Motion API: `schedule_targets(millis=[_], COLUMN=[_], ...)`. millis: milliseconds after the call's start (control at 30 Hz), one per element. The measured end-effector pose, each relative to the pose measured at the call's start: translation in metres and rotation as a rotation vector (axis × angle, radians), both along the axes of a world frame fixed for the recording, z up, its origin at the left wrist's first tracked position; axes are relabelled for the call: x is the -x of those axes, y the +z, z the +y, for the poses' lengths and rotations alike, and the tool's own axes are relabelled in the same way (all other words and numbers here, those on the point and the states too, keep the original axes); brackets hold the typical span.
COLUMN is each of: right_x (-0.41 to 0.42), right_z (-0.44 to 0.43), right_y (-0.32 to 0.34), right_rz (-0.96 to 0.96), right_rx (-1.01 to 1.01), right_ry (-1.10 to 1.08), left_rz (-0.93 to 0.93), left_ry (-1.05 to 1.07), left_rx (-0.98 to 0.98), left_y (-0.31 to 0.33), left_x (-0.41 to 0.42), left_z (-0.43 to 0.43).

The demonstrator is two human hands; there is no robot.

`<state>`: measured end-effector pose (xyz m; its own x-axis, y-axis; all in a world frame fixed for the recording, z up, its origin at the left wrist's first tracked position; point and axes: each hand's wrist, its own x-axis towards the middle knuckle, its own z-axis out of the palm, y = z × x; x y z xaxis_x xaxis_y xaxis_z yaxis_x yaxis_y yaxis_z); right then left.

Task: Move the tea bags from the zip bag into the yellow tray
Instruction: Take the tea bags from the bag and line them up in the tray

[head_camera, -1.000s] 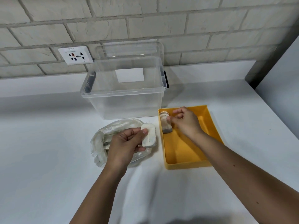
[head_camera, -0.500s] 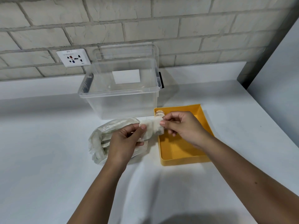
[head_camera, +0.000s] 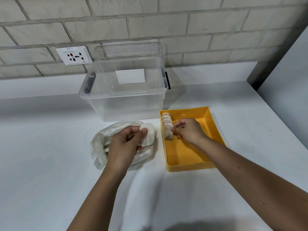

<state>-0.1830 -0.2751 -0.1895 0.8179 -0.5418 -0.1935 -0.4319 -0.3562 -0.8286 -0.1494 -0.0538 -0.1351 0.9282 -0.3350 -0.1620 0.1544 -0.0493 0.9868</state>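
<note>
The yellow tray point(head_camera: 208, 140) lies on the white counter, right of centre. Along its left wall stands a row of several tea bags point(head_camera: 166, 124). My right hand point(head_camera: 188, 130) is inside the tray, its fingertips pinching the nearest tea bag of that row. The clear zip bag point(head_camera: 100, 147) lies crumpled left of the tray with more tea bags inside. My left hand point(head_camera: 125, 144) hovers over the bag's mouth and pinches a white tea bag point(head_camera: 148, 135) between thumb and fingers, just left of the tray's wall.
A clear plastic storage box point(head_camera: 123, 97) with its lid propped behind stands against the brick wall, just behind the bag and tray. A wall socket point(head_camera: 74, 55) sits at the upper left. The counter's right edge meets a dark gap and a white panel.
My right hand took a tea bag from the left hand, carried it into the tray and set it against the row. My left hand now holds another tea bag above the zip bag.
</note>
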Motion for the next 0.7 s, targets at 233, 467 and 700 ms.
schedule_targets(millis=[233,467,700], right_x=[-0.008,0.019,0.03], right_z=[0.001,0.023,0.03], right_y=[-0.002,0.055,0.068], right_rz=[0.009,-0.177,-0.223], right_rx=[0.045,-0.318,-0.147], right_ry=[-0.02,0.141,0.229], left_rz=[0.02,0.041,-0.022], left_ry=[0.004,-0.033,-0.103], left_rx=[-0.01,0.024,-0.003], left_y=[-0.004,0.003,0.012], left_x=[-0.003,-0.002,0.01], left_z=[-0.001,-0.009,-0.02])
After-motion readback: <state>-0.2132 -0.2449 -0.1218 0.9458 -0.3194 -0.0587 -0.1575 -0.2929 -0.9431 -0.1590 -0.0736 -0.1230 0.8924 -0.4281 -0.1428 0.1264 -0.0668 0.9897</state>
